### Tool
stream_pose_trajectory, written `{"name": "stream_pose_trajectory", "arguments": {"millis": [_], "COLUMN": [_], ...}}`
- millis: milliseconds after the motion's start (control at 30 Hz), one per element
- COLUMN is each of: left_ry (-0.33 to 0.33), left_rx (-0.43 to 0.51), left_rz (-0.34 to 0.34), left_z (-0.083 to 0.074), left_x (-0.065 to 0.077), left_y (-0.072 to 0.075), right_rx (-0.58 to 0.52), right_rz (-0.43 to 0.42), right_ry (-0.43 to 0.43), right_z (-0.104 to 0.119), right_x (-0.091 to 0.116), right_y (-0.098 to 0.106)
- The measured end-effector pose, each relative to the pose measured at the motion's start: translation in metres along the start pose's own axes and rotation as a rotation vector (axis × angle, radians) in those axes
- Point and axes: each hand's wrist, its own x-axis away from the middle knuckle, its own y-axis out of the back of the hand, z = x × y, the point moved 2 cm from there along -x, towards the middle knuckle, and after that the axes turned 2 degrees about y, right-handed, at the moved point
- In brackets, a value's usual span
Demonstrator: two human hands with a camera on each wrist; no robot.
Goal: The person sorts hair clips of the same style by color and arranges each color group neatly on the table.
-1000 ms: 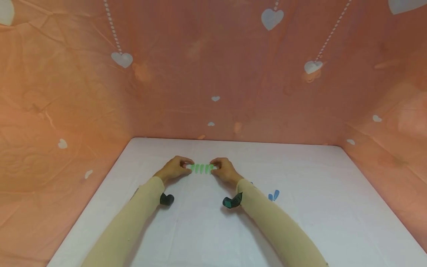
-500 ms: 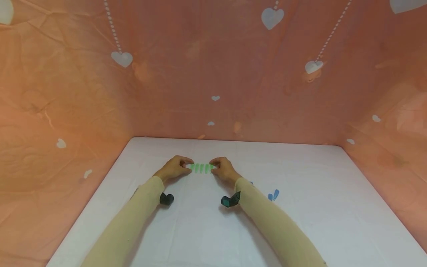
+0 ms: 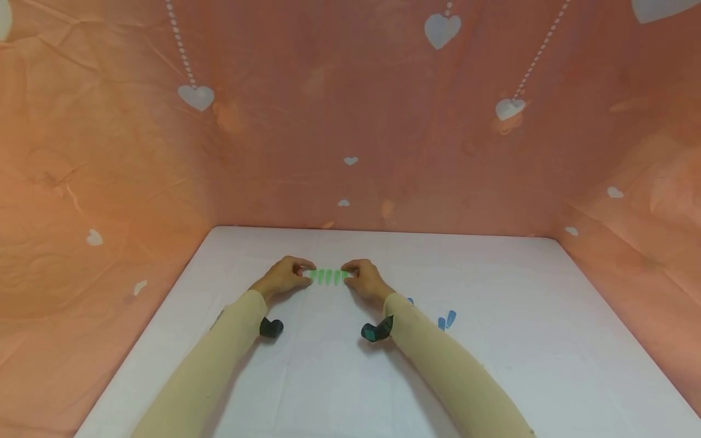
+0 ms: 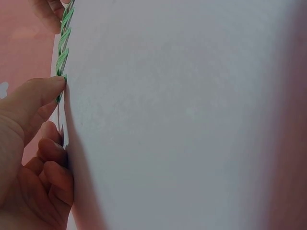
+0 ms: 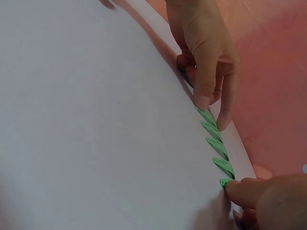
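Note:
A row of several green snap hair clips (image 3: pixel 328 277) stands side by side on a narrow pale strip, low over the white table. My left hand (image 3: pixel 282 275) pinches the strip's left end between thumb and fingers. At the opposite end, my right hand (image 3: pixel 370 281) pinches it the same way. In the right wrist view the green clips (image 5: pixel 218 141) slant in parallel, with thumb and fingertips at the outermost ones. The left wrist view catches the row edge-on, the left thumb (image 4: pixel 41 93) pressing by the lowest clip. Fingers hide both strip ends.
Blue teardrop-shaped clips (image 3: pixel 451 319) lie to the right of the right forearm, one partly hidden behind the sleeve. Black wrist cameras (image 3: pixel 271 328) jut inward from both forearms. A pink heart-patterned curtain (image 3: pixel 350 121) surrounds the back and sides of the white table (image 3: pixel 323 377).

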Motion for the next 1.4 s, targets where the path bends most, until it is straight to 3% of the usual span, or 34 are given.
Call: {"name": "stream_pose_trajectory", "arguments": {"millis": [533,900,1400], "left_ry": [-0.050,-0.035,-0.023], "left_rx": [-0.019,-0.014,0.038], "left_rz": [0.004,0.012,0.003], "left_z": [0.0036,0.0042,0.0064], "left_x": [-0.0038,-0.0035,-0.0061], "left_y": [0.0009,-0.0004,-0.0009], "right_rx": [0.001,-0.032,-0.035], "right_rz": [0.002,0.007,0.014], "right_ry": [-0.014,-0.041,-0.007], "right_z": [-0.0009,-0.0029,-0.0032], "right_x": [0.0003,0.0027,0.0022], "right_y": [0.0005,0.0010,0.0022]}}
